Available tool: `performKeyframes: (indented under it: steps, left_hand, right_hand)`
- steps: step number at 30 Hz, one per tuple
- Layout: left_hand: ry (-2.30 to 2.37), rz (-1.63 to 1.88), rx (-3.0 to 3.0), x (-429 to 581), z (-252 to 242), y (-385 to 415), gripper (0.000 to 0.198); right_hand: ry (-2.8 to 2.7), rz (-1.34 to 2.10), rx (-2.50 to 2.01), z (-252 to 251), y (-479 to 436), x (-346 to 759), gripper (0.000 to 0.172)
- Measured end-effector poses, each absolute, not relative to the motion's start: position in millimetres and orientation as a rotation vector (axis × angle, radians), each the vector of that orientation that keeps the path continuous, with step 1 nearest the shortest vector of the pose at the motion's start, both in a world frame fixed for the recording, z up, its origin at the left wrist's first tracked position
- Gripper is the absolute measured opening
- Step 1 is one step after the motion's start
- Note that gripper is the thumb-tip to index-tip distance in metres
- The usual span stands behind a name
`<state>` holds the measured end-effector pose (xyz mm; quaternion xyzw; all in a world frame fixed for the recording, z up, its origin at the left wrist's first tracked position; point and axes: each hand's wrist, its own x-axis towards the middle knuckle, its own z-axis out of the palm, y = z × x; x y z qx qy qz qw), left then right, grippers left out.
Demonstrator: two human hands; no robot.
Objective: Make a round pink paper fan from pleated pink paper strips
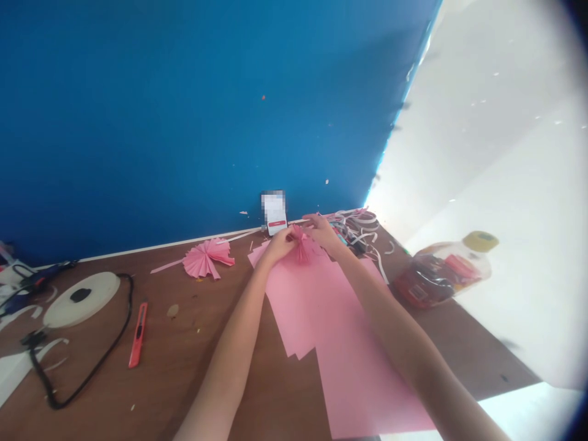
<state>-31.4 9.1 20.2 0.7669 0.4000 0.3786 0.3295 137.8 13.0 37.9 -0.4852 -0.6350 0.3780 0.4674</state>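
A piece of pleated pink paper stands between my two hands, above the far end of some pink sheets. My left hand is closed on its left side, the fingers pinched at the folds. My right hand is at its upper right, with fingers partly spread and the fingertips close to the folds; whether they touch is too small to tell. To the left lies a fanned pink paper rosette with a pink strip beside it.
A phone leans on the blue wall behind my hands. Curled paper strips heap at the back right, near a clear jar with a yellow lid. At left are a red box cutter, a black cable and a round cream disc.
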Motion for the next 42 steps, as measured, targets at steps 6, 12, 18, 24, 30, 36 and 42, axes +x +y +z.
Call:
performKeyframes:
  steps: [6, 12, 18, 24, 30, 36, 42]
  left_hand:
    - [1.189, 0.932, 1.902, -38.3, 19.7, 10.7, 0.014]
    - [1.138, 0.983, 1.844, -40.2, 16.7, 12.6, 0.024]
    - [1.115, 1.026, 1.743, -43.4, 18.0, 11.9, 0.031]
    - [1.044, 1.003, 1.607, -44.0, 12.9, 13.3, 0.03]
    - [1.084, 1.08, 1.469, -45.8, 8.6, 19.0, 0.024]
    - [1.087, 1.172, 1.367, -46.1, 3.8, 20.7, 0.022]
    - [1.122, 1.382, 1.209, -45.4, 0.4, 23.5, 0.028]
  right_hand:
    - [-1.695, 0.967, -1.367, 20.1, 15.3, 140.7, 0.034]
    - [-1.811, 0.994, -1.311, 12.6, 12.8, 136.7, 0.035]
    - [-1.887, 0.911, -1.175, 11.4, 13.7, 136.7, 0.022]
    - [-1.902, 0.794, -1.139, 12.0, 13.3, 135.8, 0.013]
    - [-1.98, 0.724, -1.261, 13.3, 16.8, 137.6, 0.015]
    - [-1.72, 0.883, -1.315, 13.0, 19.5, 138.5, 0.008]
    - [-1.442, 0.988, -1.301, 13.1, 20.8, 143.3, 0.004]
